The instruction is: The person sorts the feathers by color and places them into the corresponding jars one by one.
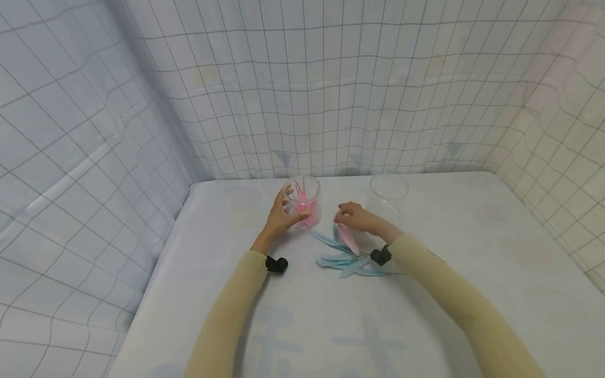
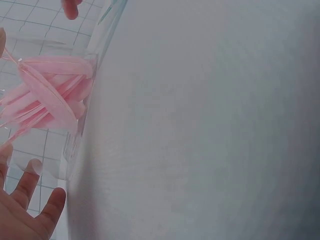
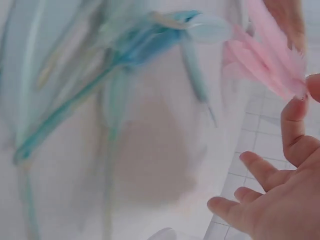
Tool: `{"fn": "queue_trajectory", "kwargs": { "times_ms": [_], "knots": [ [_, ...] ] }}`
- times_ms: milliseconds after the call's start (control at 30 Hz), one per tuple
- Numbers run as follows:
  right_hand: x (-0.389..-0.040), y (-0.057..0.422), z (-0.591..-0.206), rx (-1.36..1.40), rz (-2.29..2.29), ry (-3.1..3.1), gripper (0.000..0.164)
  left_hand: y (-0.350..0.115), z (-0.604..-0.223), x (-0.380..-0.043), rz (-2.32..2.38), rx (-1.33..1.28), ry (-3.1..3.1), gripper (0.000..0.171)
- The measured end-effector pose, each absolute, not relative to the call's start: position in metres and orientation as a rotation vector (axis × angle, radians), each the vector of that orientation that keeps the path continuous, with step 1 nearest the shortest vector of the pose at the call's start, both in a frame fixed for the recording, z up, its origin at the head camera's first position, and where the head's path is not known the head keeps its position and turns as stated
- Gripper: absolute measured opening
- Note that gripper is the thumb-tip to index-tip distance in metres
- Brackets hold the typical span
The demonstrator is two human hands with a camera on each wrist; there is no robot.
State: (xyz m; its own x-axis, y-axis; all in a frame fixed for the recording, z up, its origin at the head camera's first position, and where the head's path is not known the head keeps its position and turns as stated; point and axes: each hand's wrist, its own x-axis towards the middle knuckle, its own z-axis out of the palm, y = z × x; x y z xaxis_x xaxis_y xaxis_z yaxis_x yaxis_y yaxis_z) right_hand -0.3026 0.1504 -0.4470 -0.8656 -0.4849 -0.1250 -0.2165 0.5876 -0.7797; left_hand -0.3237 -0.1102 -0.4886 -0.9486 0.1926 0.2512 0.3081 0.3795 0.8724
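Observation:
A clear round jar (image 1: pixel 315 212) with pink feathers (image 1: pixel 304 207) in it stands left of centre at the back. My left hand (image 1: pixel 279 216) holds it from the left, thumb in front and fingers behind. In the left wrist view, the pink feathers (image 2: pixel 50 95) lie crisscross behind the clear wall. My right hand (image 1: pixel 354 216) pinches a pink feather (image 1: pixel 348 240) by its end between thumb and index finger, while the other fingers spread loosely in the right wrist view. Light blue feathers (image 1: pixel 342 261) lie in a loose pile just below that hand.
Another clear jar (image 1: pixel 389 197), with no feathers visible in it, stands at the back right, behind my right wrist. A white cloth covers the table (image 1: pixel 454 220). Grid-patterned curtains (image 1: pixel 326 105) hang behind it and on both sides.

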Motion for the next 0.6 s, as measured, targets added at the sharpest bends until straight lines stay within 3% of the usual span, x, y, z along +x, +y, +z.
{"fn": "queue_trajectory", "kwargs": {
  "times_ms": [200,400,600],
  "knots": [
    [-0.305,0.146,-0.422,-0.492,-1.421,2.341,0.033,-0.112,-0.489,-0.324,-1.618,-0.438,-2.524,0.099],
    [-0.309,0.126,-0.388,-0.468,-1.747,2.331,0.021,-0.112,-0.49,-0.326,-1.628,-0.44,-2.509,0.097],
    [-0.325,0.1,-0.371,-0.377,-2.044,2.383,0.02,-0.11,-0.493,-0.326,-1.613,-0.445,-2.519,0.096]
  ]
}}
